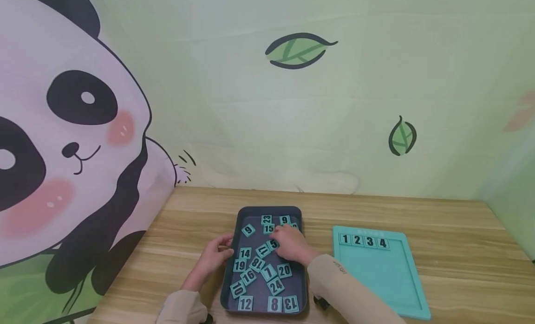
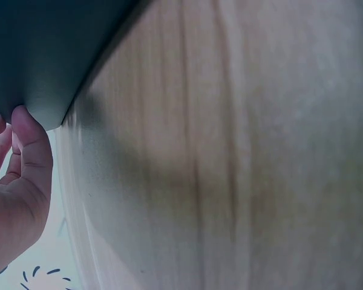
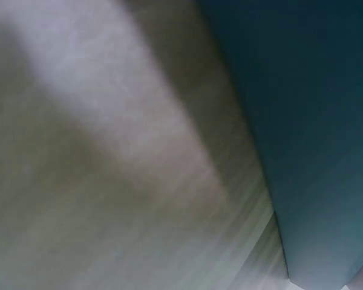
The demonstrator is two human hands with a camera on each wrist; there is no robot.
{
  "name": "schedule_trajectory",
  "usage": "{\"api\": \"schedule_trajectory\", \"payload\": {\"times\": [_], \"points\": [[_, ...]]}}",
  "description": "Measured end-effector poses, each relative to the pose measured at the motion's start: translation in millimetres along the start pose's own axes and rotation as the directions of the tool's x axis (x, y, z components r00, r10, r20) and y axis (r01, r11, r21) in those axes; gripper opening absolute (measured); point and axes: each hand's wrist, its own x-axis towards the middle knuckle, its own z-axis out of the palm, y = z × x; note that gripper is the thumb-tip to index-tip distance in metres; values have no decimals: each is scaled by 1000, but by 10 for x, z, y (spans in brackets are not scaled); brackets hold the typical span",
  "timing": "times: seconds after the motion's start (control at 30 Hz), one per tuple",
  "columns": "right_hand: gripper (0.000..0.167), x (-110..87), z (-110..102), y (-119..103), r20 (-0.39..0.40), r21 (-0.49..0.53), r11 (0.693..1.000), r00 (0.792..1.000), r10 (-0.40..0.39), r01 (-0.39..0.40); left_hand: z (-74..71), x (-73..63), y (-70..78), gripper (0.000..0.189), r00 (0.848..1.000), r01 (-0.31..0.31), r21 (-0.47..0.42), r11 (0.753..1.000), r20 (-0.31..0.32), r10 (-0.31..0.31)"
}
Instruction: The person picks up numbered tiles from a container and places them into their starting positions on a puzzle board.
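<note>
On wooden table (image 1: pixel 200 212), dark tray (image 1: pixel 269 210) of number tiles (image 1: pixel 276 286). Tile 5 (image 1: pixel 273 244) beside right hand (image 1: pixel 291 243); pinch hidden, cannot tell. Left hand (image 1: pixel 212 255) at left wall, fingertips apart. Best: grip tile edges, lift straight.

Tiles (image 1: pixel 269 272) lie in a tray (image 1: pixel 269 211) on the table (image 1: pixel 451 249). Right of the tray, a board (image 1: pixel 388 277) bears four more tiles (image 1: pixel 369 241).

Beige sleeves (image 1: pixel 349 289), the right one bearing small dark lettering (image 1: pixel 340 267), have black pieces (image 1: pixel 321 303) beneath their cuffs (image 1: pixel 315 269).
</note>
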Motion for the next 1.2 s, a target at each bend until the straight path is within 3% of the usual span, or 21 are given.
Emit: {"api": "schedule_trajectory", "payload": {"times": [0.2,0.47,0.87,1.2], "points": [[32,-32,8,32,-22,-12,1000,1000,-1,1,20,4,8,40,1000,1,-3,1000,5,-1],[31,-144,-81,88,-48,134,991,999,-15,21,34,-28,40,41,1000,-13,-17,1000,-9,13],[35,-540,-344,260,-91,245,968,995,-27,49,27,-28,22,41,1000,-13,6,1000,-12,14],[33,-943,-571,514,-108,205,978,993,50,-27,18,-19,18,41,1000,11,13,1000,-2,-11]]}}
